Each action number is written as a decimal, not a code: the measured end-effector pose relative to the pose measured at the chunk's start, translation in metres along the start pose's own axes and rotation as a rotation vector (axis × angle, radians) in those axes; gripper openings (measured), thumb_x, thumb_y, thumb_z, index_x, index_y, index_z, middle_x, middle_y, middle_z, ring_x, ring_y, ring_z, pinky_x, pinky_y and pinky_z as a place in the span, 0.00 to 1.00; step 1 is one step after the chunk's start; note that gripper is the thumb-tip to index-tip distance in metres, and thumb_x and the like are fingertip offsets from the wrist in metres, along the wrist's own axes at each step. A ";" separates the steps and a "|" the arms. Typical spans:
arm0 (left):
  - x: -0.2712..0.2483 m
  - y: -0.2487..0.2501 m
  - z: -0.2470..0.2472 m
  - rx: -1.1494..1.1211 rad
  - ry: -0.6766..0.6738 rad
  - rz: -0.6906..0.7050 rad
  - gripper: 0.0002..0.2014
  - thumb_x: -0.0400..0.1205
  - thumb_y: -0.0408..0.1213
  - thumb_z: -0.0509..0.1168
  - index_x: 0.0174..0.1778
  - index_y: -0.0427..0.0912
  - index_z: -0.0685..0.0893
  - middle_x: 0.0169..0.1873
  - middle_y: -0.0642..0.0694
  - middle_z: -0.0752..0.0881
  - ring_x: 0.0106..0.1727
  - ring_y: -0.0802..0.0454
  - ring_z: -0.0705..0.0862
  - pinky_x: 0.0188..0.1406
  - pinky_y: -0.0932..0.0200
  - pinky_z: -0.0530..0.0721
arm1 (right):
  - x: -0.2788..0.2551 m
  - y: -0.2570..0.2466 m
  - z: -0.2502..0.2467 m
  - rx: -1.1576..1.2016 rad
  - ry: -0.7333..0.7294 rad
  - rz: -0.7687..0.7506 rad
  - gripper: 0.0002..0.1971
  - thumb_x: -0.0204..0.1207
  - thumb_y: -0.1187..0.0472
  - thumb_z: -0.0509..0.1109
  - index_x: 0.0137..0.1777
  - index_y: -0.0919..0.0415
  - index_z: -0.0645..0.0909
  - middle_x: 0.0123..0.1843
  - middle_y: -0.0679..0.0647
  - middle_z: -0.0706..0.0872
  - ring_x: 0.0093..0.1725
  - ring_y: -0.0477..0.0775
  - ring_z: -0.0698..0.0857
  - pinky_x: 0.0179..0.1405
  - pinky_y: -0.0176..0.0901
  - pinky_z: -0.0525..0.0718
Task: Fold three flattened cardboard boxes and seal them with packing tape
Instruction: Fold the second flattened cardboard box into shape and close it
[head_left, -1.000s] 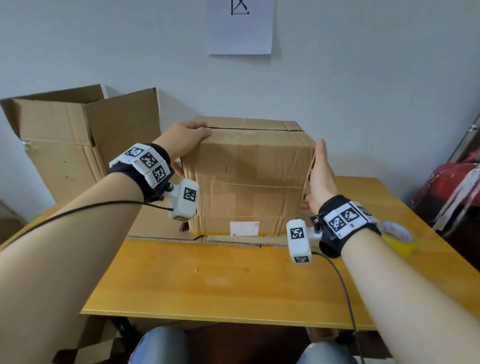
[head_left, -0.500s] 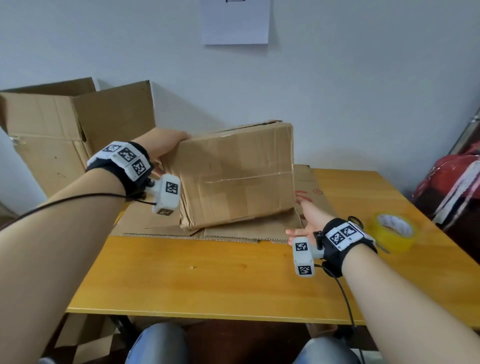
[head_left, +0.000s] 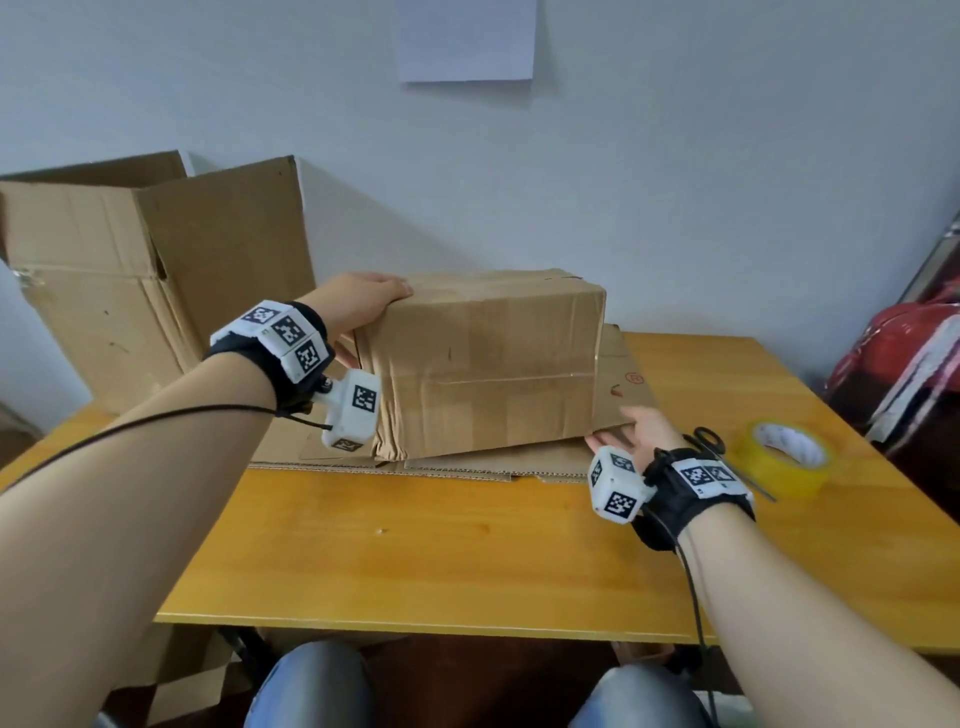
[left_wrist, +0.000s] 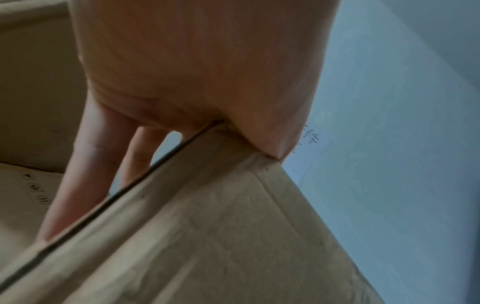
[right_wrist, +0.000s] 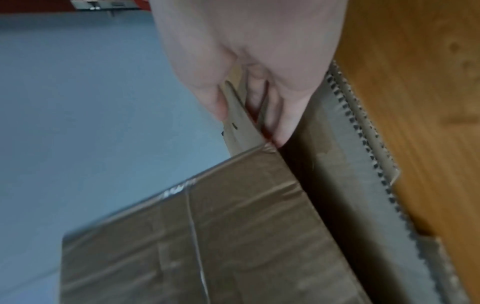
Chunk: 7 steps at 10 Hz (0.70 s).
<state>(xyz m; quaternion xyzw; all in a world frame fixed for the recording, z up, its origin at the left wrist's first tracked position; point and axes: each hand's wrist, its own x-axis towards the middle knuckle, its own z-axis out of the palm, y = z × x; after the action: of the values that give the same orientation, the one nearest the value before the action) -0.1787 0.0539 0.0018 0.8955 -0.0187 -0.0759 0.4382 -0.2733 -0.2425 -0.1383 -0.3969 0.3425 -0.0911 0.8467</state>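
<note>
I've tipped the folded brown cardboard box (head_left: 488, 364) over between my hands; left hand (head_left: 358, 306) grips its top corner, right hand (head_left: 636, 434) pinches its raised bottom corner above the worktop (head_left: 467, 561), exposing another side for taping.

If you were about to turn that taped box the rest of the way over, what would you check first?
1. Left hand grips the box's upper left edge: ok.
2. Right hand fingers under the raised lower right corner: ok.
3. Box tilted, resting on flat cardboard: ok.
4. Tape seam on the front face intact: ok.
5. Tape roll and scissors lie apart from the box: ok.
6. Top seam sealed: cannot tell.
</note>
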 end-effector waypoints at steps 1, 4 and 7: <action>-0.002 -0.001 0.010 0.012 -0.032 0.046 0.19 0.84 0.56 0.64 0.72 0.62 0.81 0.66 0.47 0.76 0.61 0.34 0.82 0.33 0.34 0.91 | 0.015 0.004 -0.007 -0.190 0.077 0.047 0.25 0.88 0.68 0.56 0.85 0.64 0.62 0.84 0.62 0.70 0.79 0.62 0.75 0.58 0.49 0.86; -0.001 -0.019 0.026 0.095 -0.062 0.213 0.20 0.84 0.58 0.63 0.73 0.66 0.76 0.74 0.46 0.73 0.57 0.41 0.84 0.32 0.41 0.92 | -0.027 -0.039 0.012 -0.429 0.222 -0.387 0.19 0.85 0.66 0.63 0.74 0.73 0.76 0.71 0.70 0.82 0.71 0.69 0.81 0.70 0.57 0.80; 0.007 -0.028 0.017 0.136 -0.111 0.228 0.21 0.84 0.61 0.62 0.74 0.69 0.75 0.76 0.50 0.69 0.68 0.41 0.77 0.37 0.40 0.93 | -0.052 -0.059 0.081 -1.206 -0.035 -0.987 0.20 0.81 0.57 0.63 0.70 0.39 0.82 0.82 0.43 0.73 0.83 0.54 0.68 0.82 0.60 0.67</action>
<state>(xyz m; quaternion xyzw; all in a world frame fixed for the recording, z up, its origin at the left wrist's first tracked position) -0.1756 0.0573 -0.0315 0.9096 -0.1497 -0.0735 0.3806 -0.2527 -0.2108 -0.0320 -0.8967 0.1033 -0.2489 0.3513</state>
